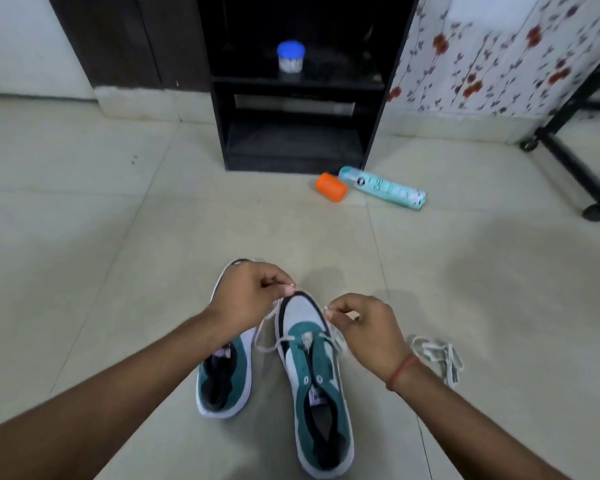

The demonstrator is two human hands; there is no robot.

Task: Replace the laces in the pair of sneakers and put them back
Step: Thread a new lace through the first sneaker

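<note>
- Down on the tiled floor (118,220), two teal-and-white sneakers sit side by side, toes pointing away from the person.
- The right-hand sneaker (314,372) is the one in play: a white lace (284,340) runs through its lowest eyelets near the toe, upper eyelets bare.
- Left hand (248,296) pinches one end of that lace between thumb and fingertips, up over the toe.
- Right hand (368,327) pinches the other end, just off the shoe's right edge.
- The left-hand sneaker (224,375) sits partly under the left forearm; I see no lace in it.
- A loose bundle of white lace (437,358) lies on the floor just right of the right wrist.
- Handling call: the lace looks soft, light and floppy, so it wants to be held close to the stiff tip for threading; even tension on both ends should keep it centred.
- The shoe looks light and could slide on smooth tile under a hard pull.
- Beyond, a black shelf unit (295,133), likely where the pair goes back.
</note>
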